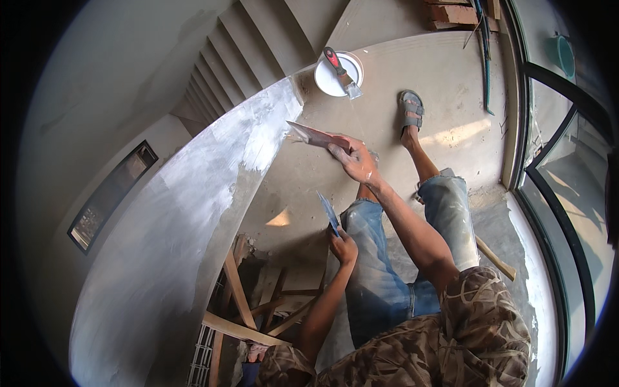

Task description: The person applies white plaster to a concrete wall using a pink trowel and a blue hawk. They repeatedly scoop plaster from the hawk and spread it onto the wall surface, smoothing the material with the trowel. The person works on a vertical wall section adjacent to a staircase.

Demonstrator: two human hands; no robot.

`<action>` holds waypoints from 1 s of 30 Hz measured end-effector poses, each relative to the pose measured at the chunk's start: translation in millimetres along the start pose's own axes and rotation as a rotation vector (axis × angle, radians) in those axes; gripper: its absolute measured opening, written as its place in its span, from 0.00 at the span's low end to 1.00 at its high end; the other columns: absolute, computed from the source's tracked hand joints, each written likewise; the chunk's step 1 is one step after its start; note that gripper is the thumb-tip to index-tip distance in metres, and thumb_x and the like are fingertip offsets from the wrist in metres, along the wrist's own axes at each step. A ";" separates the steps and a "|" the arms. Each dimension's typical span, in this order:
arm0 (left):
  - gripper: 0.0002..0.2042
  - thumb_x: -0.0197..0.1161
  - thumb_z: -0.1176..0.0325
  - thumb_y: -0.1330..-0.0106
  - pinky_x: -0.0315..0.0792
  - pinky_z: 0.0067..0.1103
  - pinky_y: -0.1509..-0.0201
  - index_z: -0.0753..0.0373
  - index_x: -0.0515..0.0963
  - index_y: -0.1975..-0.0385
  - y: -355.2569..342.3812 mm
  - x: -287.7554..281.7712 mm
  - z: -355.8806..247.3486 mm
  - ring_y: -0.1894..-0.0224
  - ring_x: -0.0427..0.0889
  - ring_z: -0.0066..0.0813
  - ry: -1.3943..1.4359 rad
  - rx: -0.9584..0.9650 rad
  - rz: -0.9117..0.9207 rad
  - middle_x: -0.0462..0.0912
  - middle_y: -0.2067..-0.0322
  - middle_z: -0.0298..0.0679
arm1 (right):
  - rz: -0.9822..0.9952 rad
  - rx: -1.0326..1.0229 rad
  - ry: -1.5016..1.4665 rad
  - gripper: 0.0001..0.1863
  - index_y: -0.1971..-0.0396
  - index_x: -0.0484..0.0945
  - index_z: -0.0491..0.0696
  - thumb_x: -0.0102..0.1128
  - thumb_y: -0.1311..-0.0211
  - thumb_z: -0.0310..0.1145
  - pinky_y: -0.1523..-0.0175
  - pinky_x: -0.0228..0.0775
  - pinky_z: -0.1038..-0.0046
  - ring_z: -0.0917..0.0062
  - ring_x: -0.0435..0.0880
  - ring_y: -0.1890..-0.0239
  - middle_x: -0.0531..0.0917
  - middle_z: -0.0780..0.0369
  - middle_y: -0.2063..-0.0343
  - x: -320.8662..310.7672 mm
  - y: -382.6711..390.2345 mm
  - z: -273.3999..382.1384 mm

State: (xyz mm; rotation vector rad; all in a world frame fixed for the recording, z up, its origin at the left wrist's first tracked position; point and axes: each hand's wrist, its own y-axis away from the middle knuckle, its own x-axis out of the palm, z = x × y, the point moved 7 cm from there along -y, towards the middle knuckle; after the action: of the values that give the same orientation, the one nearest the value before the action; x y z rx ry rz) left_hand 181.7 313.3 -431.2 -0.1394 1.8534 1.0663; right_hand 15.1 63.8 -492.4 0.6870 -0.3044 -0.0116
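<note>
My right hand (356,162) grips a flat plastering trowel (314,136), its long blade seen nearly edge-on and reddish near my fingers. The trowel's tip reaches the edge of the wall panel (187,193), where white putty (263,138) is smeared; whether it touches cannot be told. White smudges mark my right fingers and wrist. Lower down, beside my left knee, my left hand (343,248) is closed around a blue-bladed putty knife (328,211), held with the blade upward and apart from the wall.
A white bucket (320,82) stands beyond, with a red-and-black-handled scraper (340,68) across its lid. Stairs (248,48) rise behind the panel. Wooden framing (238,290) is at lower left, a wooden handle (495,257) by my right leg, and a glazed door frame (548,180) at right.
</note>
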 end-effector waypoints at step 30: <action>0.15 0.48 0.65 0.29 0.71 0.40 0.51 0.71 0.71 0.52 6.1 -5.1 -11.9 0.54 0.76 0.57 -0.041 0.134 -0.111 0.75 0.53 0.56 | 0.025 0.085 -0.076 0.16 0.53 0.77 0.39 0.56 0.40 0.31 0.56 0.72 0.72 0.78 0.80 0.65 0.83 0.58 0.67 51.7 -56.1 9.5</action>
State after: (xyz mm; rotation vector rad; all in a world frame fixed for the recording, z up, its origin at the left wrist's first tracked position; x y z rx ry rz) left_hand 173.3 306.8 -421.6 -0.1389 1.8517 0.8604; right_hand 66.8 8.7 -506.5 0.7682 -0.3887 -0.0007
